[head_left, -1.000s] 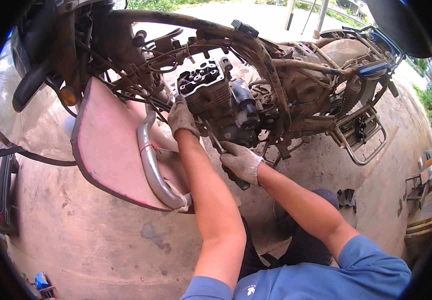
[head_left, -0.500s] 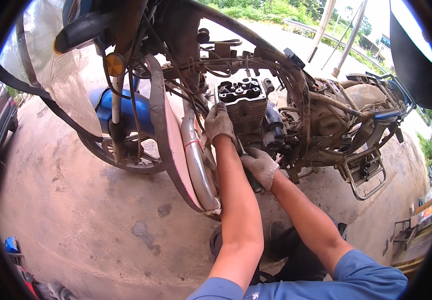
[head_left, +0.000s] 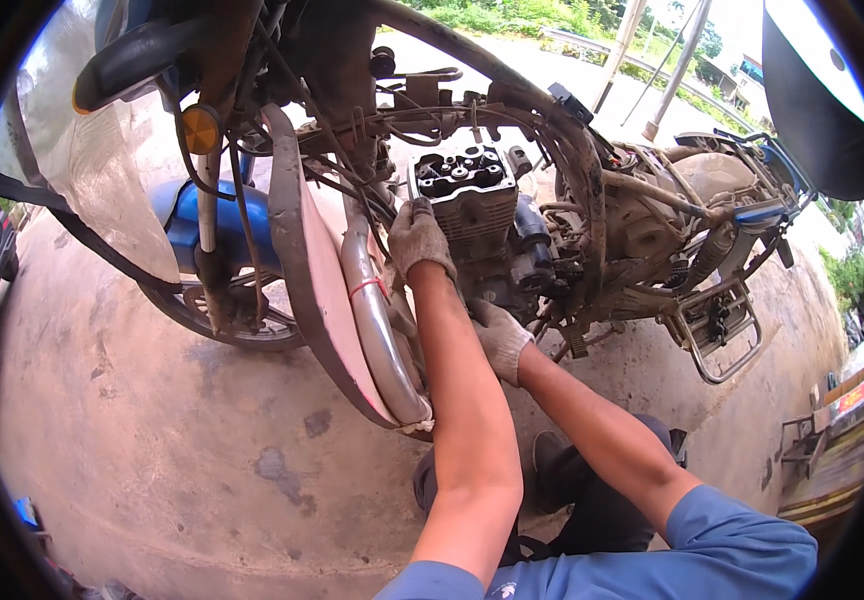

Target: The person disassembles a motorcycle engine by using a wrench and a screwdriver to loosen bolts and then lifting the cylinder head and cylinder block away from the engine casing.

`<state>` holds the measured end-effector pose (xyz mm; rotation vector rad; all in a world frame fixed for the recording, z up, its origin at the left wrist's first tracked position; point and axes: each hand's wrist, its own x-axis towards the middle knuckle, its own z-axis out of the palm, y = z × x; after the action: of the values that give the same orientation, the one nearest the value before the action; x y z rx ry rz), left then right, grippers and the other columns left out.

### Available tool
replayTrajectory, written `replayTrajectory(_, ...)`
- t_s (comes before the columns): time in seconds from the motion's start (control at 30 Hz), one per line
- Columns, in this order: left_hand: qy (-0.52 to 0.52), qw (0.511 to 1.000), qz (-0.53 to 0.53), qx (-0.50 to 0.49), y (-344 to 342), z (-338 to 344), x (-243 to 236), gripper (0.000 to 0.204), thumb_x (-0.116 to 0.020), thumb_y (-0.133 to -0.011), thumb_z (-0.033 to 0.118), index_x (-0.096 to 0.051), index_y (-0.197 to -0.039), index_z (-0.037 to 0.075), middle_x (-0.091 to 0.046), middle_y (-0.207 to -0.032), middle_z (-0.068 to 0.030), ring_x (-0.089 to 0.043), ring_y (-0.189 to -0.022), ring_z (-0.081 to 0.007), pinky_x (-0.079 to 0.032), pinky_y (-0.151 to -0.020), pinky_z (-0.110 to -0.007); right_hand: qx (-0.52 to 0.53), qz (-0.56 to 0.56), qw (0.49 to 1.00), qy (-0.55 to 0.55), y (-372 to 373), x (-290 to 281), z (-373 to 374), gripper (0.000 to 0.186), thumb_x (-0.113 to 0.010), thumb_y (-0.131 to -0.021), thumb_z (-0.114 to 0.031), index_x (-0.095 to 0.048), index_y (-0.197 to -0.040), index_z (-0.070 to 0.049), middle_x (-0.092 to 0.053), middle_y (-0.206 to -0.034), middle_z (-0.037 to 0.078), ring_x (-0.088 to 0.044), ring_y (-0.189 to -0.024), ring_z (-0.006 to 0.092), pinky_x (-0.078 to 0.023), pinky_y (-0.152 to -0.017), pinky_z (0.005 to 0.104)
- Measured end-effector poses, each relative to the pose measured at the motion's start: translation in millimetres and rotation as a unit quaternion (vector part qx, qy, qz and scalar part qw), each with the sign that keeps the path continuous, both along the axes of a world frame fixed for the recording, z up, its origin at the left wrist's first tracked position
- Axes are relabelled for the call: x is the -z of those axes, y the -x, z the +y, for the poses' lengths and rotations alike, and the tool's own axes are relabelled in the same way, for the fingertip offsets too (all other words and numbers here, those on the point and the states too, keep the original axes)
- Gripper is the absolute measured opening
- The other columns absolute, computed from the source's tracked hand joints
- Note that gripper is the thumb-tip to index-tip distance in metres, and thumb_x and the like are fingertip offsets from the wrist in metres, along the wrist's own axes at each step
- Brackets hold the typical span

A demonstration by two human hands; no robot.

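From where I stand, the engine point(head_left: 477, 218) sits beneath the motorcycle frame point(head_left: 602, 190), its finned cylinder upright and the valve gear point(head_left: 462, 172) exposed on top. The gloved left hand point(head_left: 420, 242) lies against the cylinder's near left corner, fingers partly bent, probably to steady it; with the far fingers hidden, I can't tell whether it truly grips. The gloved right hand point(head_left: 501, 342) is low beside the engine's base, just right of the left forearm. It looks curled, but that forearm hides its fingertips, so I can't say what, if anything, it clasps. To the left, a silver exhaust pipe point(head_left: 370, 315) runs along the pink-faced panel point(head_left: 324, 290); a red tie point(head_left: 365, 287) circles it, perhaps to keep it in place.
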<state>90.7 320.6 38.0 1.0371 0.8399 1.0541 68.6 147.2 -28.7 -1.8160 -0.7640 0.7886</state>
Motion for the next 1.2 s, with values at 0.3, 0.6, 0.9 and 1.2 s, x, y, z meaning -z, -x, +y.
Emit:
replayTrajectory(0.3,0.041,0.992,-0.110,0.035,-3.2,15.5,19.6,0.036,-0.065,-0.103,0.029,-0.072,-0.120,-0.002,-0.072,-0.099,-0.0041,-0.061,-0.086,-0.0130,-0.051,-0.078,-0.029,-0.021,-0.071,0.994,0.083,27.5,-67.2,-32.6,0.046,-0.056,-0.098,-0.031,-0.056,-0.130,0.002,-0.071,-0.102,0.021,-0.067,-0.095,0.0257,-0.052,-0.087,0.0395)
replayTrajectory(0.6,0.069,0.965,-0.220,0.125,10.8,-18.5,-10.5,0.050,-0.069,-0.101,0.030,-0.052,-0.139,0.003,-0.068,-0.115,-0.0117,-0.072,-0.090,-0.0248,-0.061,-0.073,-0.037,0.128,0.121,0.984,0.039,19.6,-124.9,-165.2,0.054,-0.054,-0.100,-0.021,-0.048,-0.152,-0.008,-0.062,-0.088,0.003,-0.059,-0.069,0.0111,-0.053,-0.062,0.0290)
replayTrajectory(0.9,0.109,0.974,-0.043,0.193,-2.8,-48.3,-32.6,0.071,-0.048,-0.100,0.066,-0.051,-0.150,0.016,-0.059,-0.146,-0.0143,-0.056,-0.129,-0.0429,-0.046,-0.103,-0.065,0.075,0.066,0.995,0.006,-65.0,-116.8,-137.2,0.053,-0.052,-0.099,-0.026,-0.052,-0.150,-0.011,-0.066,-0.083,0.007,-0.064,-0.058,0.0151,-0.055,-0.054,0.0322)
replayTrajectory(1.2,0.107,0.972,-0.008,0.209,-22.7,-39.1,-32.5,0.074,-0.025,-0.102,0.057,-0.046,-0.155,0.010,-0.048,-0.159,-0.0147,-0.044,-0.144,-0.0404,-0.035,-0.118,-0.060,0.010,0.052,0.998,0.032,-107.3,-82.7,-109.7,0.036,-0.051,-0.095,-0.021,-0.067,-0.124,-0.008,-0.070,-0.081,0.012,-0.069,-0.064,0.0192,-0.057,-0.061,0.0362)
